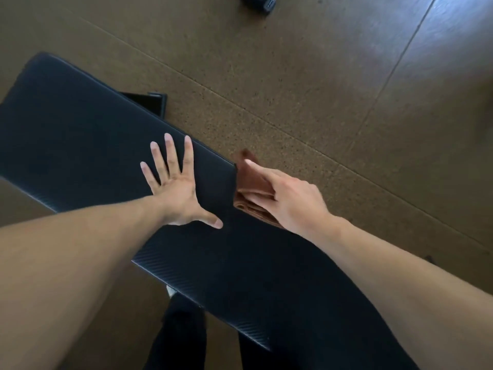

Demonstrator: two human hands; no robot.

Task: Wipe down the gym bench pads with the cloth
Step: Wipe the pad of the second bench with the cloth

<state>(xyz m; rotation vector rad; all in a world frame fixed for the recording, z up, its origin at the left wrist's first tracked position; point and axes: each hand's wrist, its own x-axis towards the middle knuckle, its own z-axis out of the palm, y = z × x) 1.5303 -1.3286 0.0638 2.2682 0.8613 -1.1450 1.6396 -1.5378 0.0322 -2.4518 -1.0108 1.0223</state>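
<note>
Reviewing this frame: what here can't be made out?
- Bench pad: left end cut off by the frame edge; near part hidden by both forearms.
- Brown cloth: near part hidden under the right hand; motion-blurred.
- Dark object on the floor: cropped at the top edge, unidentifiable.
- Bench frame: mostly hidden beneath the pad.

Speckled floor (306, 97) (dark object (258, 2), perhaps dumbbell).

No text, label, brand, number or sign can be read anywhere in this view, neither on the black padded surface (80, 134), nor on the brown cloth (250, 180), nor on the floor (346, 102).
</note>
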